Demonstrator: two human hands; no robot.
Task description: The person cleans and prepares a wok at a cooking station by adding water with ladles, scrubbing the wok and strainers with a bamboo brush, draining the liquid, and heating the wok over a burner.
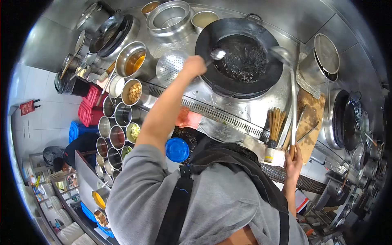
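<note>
A large black wok (pixel 211 37) stands on the steel stove, with bubbling dark liquid (pixel 241 57) inside. At its left rim my left hand (pixel 194 66) is closed around something with a small shiny metal bowl end (pixel 218 54), which hangs over the liquid. My right hand (pixel 293 160), low at the right, is wrapped round the handle end of a long ladle (pixel 293 98). The ladle's bowl rests by the wok's right rim. A perforated strainer (pixel 169 67) lies just left of my left hand. Beside my right hand stands a bamboo brush (pixel 276 124).
Metal ingredient pots (pixel 123 114) stand at the left, near a pot of orange liquid (pixel 132 63). A blue bowl (pixel 177 150) is close to my body. At the right are a wooden board (pixel 310 122) and a tall pot (pixel 312 69). Another person (pixel 79 145) bends at the far left.
</note>
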